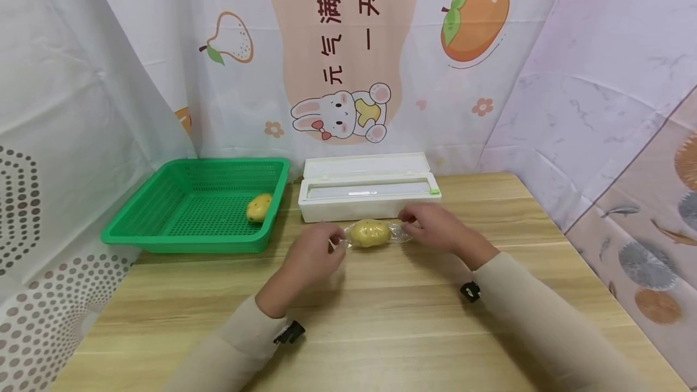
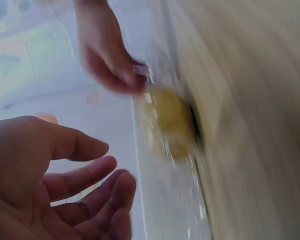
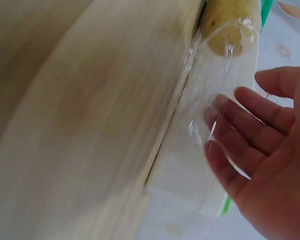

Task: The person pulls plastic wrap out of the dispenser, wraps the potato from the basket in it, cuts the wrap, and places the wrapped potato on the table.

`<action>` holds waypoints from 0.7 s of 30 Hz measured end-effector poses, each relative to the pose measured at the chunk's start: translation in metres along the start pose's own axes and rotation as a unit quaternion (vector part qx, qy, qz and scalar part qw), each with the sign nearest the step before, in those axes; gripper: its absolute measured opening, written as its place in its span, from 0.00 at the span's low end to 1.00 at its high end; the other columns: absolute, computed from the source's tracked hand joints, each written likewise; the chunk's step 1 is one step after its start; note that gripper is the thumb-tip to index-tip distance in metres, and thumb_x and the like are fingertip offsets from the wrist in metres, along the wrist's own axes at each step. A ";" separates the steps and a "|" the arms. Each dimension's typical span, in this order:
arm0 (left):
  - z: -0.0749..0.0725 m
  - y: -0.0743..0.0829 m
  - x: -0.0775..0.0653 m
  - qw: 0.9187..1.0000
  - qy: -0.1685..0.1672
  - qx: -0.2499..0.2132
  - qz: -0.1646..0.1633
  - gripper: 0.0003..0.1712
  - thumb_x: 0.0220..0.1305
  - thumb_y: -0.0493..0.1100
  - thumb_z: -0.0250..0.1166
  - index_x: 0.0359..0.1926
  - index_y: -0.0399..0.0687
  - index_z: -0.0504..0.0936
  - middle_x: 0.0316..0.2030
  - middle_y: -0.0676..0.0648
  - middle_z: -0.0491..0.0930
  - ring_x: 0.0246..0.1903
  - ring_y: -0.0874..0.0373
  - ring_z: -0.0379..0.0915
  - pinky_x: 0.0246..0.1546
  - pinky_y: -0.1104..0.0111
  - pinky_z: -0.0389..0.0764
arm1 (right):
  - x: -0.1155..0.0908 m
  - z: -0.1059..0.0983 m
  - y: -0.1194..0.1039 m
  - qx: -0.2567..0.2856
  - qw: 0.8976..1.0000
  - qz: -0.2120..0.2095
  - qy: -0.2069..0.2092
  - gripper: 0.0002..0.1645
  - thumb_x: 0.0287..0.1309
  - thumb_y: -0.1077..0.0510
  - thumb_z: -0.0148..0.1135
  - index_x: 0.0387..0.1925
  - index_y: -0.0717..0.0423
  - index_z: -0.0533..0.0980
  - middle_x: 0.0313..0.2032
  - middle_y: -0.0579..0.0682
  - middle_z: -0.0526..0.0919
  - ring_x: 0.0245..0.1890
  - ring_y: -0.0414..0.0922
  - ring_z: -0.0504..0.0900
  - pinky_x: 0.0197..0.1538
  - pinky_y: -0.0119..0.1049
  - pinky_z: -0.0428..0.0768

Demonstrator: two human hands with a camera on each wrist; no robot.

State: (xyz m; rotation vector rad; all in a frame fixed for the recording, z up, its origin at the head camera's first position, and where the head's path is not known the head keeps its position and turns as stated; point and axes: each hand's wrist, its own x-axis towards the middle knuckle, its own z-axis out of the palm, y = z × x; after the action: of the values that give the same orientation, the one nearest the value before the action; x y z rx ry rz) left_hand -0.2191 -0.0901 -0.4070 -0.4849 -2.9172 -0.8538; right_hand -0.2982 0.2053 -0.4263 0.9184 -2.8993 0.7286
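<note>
A yellow potato [image 1: 370,233] wrapped in clear plastic film [image 1: 400,233] lies on the table in front of the white box. My left hand [image 1: 316,251] is at the film's left end. In the left wrist view its fingers [image 2: 90,175] are loosely bent, with a gap to the thumb and nothing between them. At the right end is my right hand [image 1: 432,227]. The right wrist view shows its fingers [image 3: 250,135] relaxed, some fingertips behind or against the clear film [image 3: 205,100], the thumb apart. Motion blurs the potato [image 2: 167,122] in the left wrist view.
Behind the potato stands a white plastic wrap box [image 1: 370,209], its lid raised and the roll visible inside. On the left, a green basket [image 1: 179,245] holds another potato [image 1: 258,207]. A printed curtain [image 1: 234,107] hangs along the wooden table's [image 1: 381,319] back edge.
</note>
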 end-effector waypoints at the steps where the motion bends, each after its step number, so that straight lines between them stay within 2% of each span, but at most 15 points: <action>1: 0.002 0.004 -0.001 0.999 -0.014 -0.031 0.006 0.11 0.67 0.43 0.66 0.48 0.45 0.86 0.38 0.53 0.84 0.37 0.59 0.80 0.36 0.65 0.82 | 0.003 0.002 -0.002 0.010 1.000 -0.001 -0.006 0.14 0.71 0.55 0.61 0.50 0.58 0.83 0.46 0.51 0.88 0.50 0.48 0.86 0.56 0.50 0.83; 3: 0.009 0.010 -0.003 0.994 -0.047 -0.095 0.007 0.16 0.68 0.43 0.66 0.53 0.42 0.84 0.39 0.52 0.85 0.38 0.61 0.81 0.38 0.66 0.83 | 0.010 0.007 -0.005 0.027 1.000 -0.001 -0.013 0.15 0.72 0.52 0.61 0.50 0.57 0.84 0.46 0.50 0.88 0.50 0.47 0.85 0.55 0.49 0.83; 5: 0.015 0.014 -0.006 0.983 -0.079 -0.165 -0.004 0.22 0.68 0.44 0.66 0.58 0.38 0.80 0.46 0.47 0.85 0.43 0.60 0.82 0.42 0.66 0.84 | 0.015 0.011 -0.006 0.043 0.999 0.002 -0.017 0.15 0.73 0.50 0.61 0.50 0.55 0.84 0.45 0.48 0.88 0.49 0.45 0.85 0.54 0.48 0.83; 9: 0.031 0.021 -0.010 0.948 -0.113 -0.294 -0.052 0.34 0.68 0.46 0.67 0.68 0.32 0.69 0.60 0.37 0.77 0.52 0.54 0.82 0.49 0.62 0.84 | 0.021 0.016 -0.008 0.076 0.997 0.005 -0.029 0.16 0.74 0.47 0.60 0.49 0.51 0.84 0.43 0.44 0.88 0.46 0.43 0.83 0.52 0.46 0.82; 11: 0.038 0.025 -0.011 0.922 -0.115 -0.361 -0.083 0.39 0.67 0.45 0.67 0.71 0.30 0.64 0.64 0.33 0.72 0.55 0.50 0.81 0.53 0.60 0.84 | 0.023 0.019 -0.008 0.085 0.996 0.009 -0.036 0.16 0.75 0.45 0.59 0.49 0.49 0.84 0.42 0.42 0.87 0.44 0.42 0.82 0.51 0.44 0.81; 13: 0.045 0.029 -0.013 0.885 -0.108 -0.437 -0.119 0.41 0.68 0.42 0.64 0.74 0.27 0.58 0.66 0.29 0.69 0.59 0.44 0.79 0.58 0.58 0.83 | 0.025 0.020 -0.008 0.092 0.995 0.014 -0.042 0.17 0.74 0.44 0.58 0.50 0.48 0.85 0.42 0.41 0.87 0.43 0.42 0.81 0.50 0.43 0.80; 14: 0.048 0.031 -0.014 0.862 -0.102 -0.477 -0.135 0.41 0.69 0.41 0.62 0.75 0.26 0.55 0.67 0.27 0.67 0.61 0.40 0.77 0.60 0.56 0.81 | 0.026 0.021 -0.007 0.097 0.994 0.018 -0.044 0.17 0.74 0.43 0.58 0.50 0.48 0.85 0.42 0.40 0.87 0.42 0.42 0.81 0.49 0.42 0.80; 18: 0.056 0.037 -0.016 0.759 -0.069 -0.620 -0.187 0.37 0.72 0.36 0.51 0.75 0.23 0.49 0.71 0.23 0.60 0.73 0.34 0.62 0.70 0.49 0.71 | 0.027 0.023 -0.006 0.108 0.993 0.028 -0.046 0.17 0.74 0.44 0.59 0.51 0.48 0.85 0.43 0.41 0.87 0.42 0.41 0.81 0.50 0.42 0.80; 20: 0.058 0.038 -0.016 0.724 -0.057 -0.660 -0.195 0.37 0.71 0.34 0.48 0.75 0.23 0.47 0.72 0.22 0.56 0.75 0.33 0.56 0.73 0.48 0.65 | 0.028 0.023 -0.006 0.117 0.991 0.030 -0.048 0.17 0.74 0.44 0.60 0.51 0.48 0.85 0.43 0.41 0.88 0.42 0.42 0.82 0.49 0.42 0.80; 21: 0.059 0.038 -0.015 0.712 -0.052 -0.671 -0.197 0.37 0.71 0.34 0.48 0.75 0.23 0.47 0.73 0.22 0.56 0.76 0.33 0.54 0.74 0.48 0.63 | 0.028 0.024 -0.006 0.119 0.991 0.031 -0.048 0.16 0.73 0.45 0.60 0.51 0.48 0.85 0.43 0.41 0.88 0.42 0.42 0.82 0.50 0.42 0.80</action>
State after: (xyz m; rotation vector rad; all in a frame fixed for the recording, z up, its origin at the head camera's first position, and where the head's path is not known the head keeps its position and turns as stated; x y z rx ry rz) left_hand -0.1907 -0.0324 -0.4391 0.1395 -1.8671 -2.9784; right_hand -0.3152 0.1757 -0.4406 0.9103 -2.9823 1.0835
